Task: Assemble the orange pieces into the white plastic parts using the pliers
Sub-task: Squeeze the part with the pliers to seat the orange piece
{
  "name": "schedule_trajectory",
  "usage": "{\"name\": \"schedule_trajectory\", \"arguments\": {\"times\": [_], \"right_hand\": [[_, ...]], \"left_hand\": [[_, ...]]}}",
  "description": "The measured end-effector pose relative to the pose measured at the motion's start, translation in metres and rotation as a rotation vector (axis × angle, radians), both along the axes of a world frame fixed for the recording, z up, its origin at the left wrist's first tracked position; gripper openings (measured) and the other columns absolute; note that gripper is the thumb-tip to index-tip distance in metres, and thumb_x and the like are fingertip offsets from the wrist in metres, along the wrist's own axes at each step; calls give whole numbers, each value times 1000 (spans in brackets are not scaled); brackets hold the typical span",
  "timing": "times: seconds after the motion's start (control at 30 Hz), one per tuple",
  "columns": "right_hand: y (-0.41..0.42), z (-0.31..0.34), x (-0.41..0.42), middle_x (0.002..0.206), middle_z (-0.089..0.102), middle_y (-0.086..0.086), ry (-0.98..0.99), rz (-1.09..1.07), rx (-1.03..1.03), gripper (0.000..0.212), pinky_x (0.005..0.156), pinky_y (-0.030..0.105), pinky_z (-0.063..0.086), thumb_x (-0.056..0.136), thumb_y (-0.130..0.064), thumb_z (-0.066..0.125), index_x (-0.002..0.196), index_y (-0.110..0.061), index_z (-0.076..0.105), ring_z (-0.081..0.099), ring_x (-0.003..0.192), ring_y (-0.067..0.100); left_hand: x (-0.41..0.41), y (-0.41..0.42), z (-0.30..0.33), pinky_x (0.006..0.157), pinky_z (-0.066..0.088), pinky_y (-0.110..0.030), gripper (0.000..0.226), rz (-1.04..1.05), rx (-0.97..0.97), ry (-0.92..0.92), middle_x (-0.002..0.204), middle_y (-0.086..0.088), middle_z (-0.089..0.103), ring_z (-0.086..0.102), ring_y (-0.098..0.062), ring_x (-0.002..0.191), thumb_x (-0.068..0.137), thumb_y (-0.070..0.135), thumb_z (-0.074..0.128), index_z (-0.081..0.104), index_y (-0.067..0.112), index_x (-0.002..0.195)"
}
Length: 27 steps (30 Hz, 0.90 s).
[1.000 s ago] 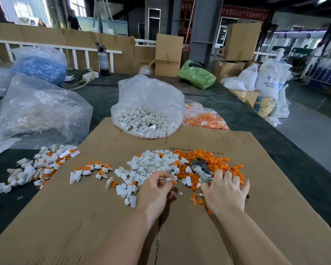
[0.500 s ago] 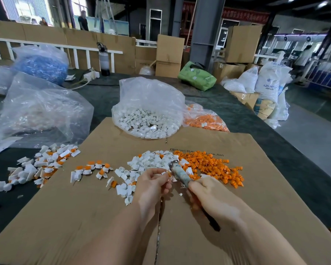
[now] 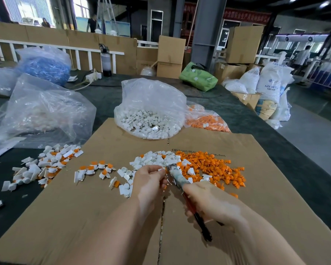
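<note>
I read little here. The white sack [image 3: 268,81] on the far right carries "ABS RESIN", with a smaller line under it that starts "ABS". Upside down to me on the cardboard sheet [image 3: 199,142] runs a line of print with "Long" and "(cm)"; its numbers blur. The red banner [image 3: 246,15] has characters I cannot read.

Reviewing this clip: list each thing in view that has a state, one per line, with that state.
pliers: gripped, nose at the left fingertips
right hand: grips the pliers' handles
left hand: pinches a small part, mostly hidden
bag of white parts: open at top
loose orange pieces: heaped, unassembled
finished pieces: piled at left
</note>
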State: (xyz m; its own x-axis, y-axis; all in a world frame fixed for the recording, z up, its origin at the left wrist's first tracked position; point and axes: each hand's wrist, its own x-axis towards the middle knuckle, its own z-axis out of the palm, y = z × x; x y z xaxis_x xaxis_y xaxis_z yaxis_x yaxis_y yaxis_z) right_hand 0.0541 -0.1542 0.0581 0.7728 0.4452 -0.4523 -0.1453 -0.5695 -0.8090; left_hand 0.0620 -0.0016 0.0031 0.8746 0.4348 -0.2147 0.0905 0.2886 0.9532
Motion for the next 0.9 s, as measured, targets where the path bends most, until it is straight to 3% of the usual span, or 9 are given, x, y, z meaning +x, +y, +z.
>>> {"name": "schedule_trajectory", "arguments": {"times": [0.2,0.4,0.5,0.67,0.9], "right_hand": [[1,7,-5,69,41,-7,-324,87,-216,34,56,25,27,95,-49,35,72,-24,39,39,59,8],[-2,6,-3,66,42,-7,-207,86,-160,33,59,27,34,95,-50,37,86,-20,49,41,54,6],[-4,4,-2,61,46,-7,-219,86,-134,32,54,24,33,95,-49,37,79,-22,45,42,48,6],[-2,-2,-4,73,45,-8,-396,66,-222,33,54,21,29,95,-51,37,75,-26,41,42,61,6],[-4,-11,-7,76,43,-9,-484,36,-251,31,53,20,29,95,-49,41,74,-27,37,39,62,5]], "left_hand": [[2,-2,-1,46,43,-19,5,8,27,-1,64,-7,58,50,-9,47,91,2,55,58,5,94],[2,-6,1,51,44,-22,7,29,-16,-3,69,-9,58,50,-12,51,91,1,55,57,4,97],[2,-8,2,50,43,-22,7,27,-15,3,69,-9,57,49,-11,50,91,0,54,56,3,98],[1,-11,1,49,42,-21,10,43,-20,7,69,-11,58,49,-11,48,91,-4,53,56,1,98],[0,-15,-4,50,41,-23,11,41,6,25,64,-8,59,51,-9,45,89,-3,55,59,2,97]]}}
